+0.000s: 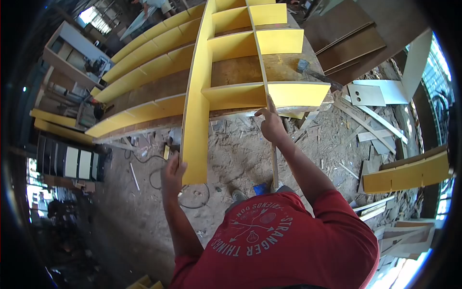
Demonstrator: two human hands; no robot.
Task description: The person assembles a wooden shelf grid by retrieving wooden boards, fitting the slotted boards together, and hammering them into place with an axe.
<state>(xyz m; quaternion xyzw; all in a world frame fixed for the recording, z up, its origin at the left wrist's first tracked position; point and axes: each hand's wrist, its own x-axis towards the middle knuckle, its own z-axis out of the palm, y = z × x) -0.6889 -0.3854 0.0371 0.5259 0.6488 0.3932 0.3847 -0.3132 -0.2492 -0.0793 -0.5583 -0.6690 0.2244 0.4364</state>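
Note:
A yellow-faced wooden shelf frame with cross boards lies over a workbench [236, 72], its near ends sticking out toward me. My left hand [172, 177] grips the near end of the long left board [195, 144], its thumb against the yellow face. Around the long right board [263, 62] closes my right hand [273, 127], just below the nearest cross board [237, 97]. Some of its fingers are hidden behind the wood. A hammer [317, 73] rests on the bench to the right of the frame.
Notched yellow boards [144, 113] stand on edge along the bench's left side. Brown panels [344, 38] lean at the upper right. Scrap strips [370, 123] and a looped cable [195, 206] litter the dirt floor. Another person [156, 6] is at the far upper left.

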